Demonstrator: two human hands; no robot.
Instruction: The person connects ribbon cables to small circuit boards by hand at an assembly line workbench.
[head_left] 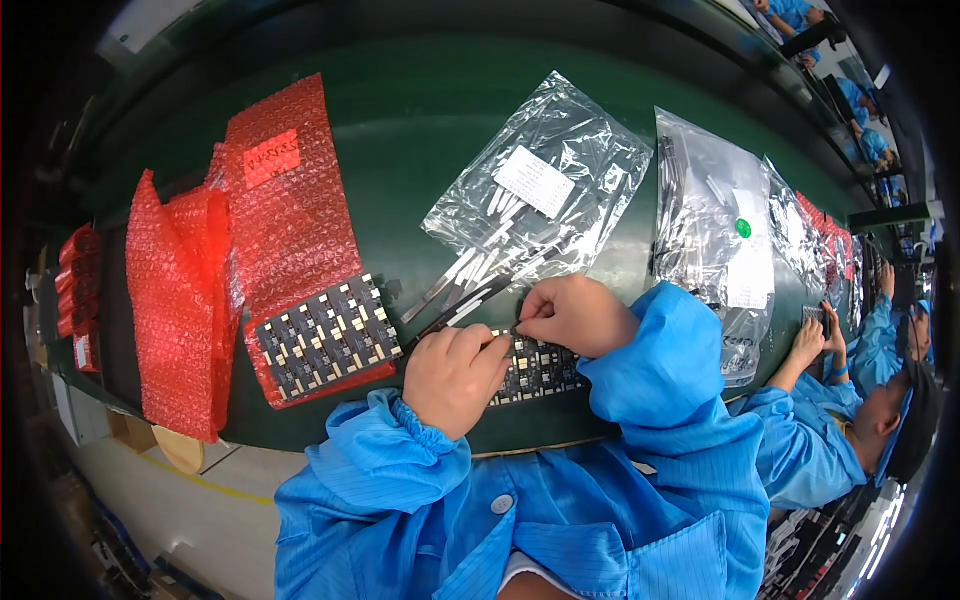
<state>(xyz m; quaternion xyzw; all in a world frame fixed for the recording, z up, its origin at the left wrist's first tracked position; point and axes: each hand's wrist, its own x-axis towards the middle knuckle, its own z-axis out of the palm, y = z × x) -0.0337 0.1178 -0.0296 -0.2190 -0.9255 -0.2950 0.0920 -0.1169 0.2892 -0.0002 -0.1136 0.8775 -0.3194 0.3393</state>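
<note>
In front of me on the green bench lies a dark circuit board panel [540, 372] with rows of pale and metallic parts. My left hand [455, 378] is closed over its left end, fingers bent and thumb by the upper edge. My right hand [578, 316] pinches at the panel's upper edge, close to the left fingertips; a small dark bit shows at the pinch, too small to name. Just beyond the hands, dark and silvery flat strips [470, 285] stick out of a clear plastic bag [600, 190] with a white label.
Left of my hands, another circuit board panel [328, 338] rests on a red bubble-wrap bag [290, 230]. More red bubble wrap [175, 300] lies further left. Clear bags [710, 200] of strips lie at the right, before a co-worker in blue [810, 430]. The green bench [390, 180] extends behind.
</note>
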